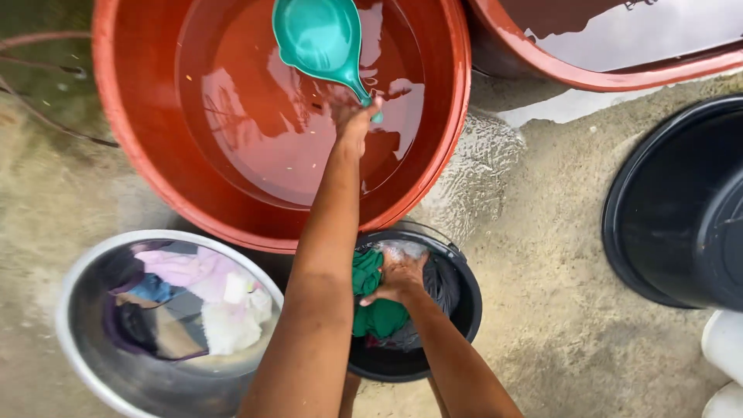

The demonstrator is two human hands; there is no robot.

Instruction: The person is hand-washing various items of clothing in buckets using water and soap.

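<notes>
Here, two hands at the wash tubs.
The left hand is clenched round the handle of a teal scoop over the water in the red tub; the right hand presses, fingers curled, on green cloth in the black bucket.

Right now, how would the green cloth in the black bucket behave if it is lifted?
The green cloth looks soaked and bunched under the right hand, so it would likely hang floppy and drip. Being wet, it is probably heavy for its size, perhaps slippery too.
</notes>
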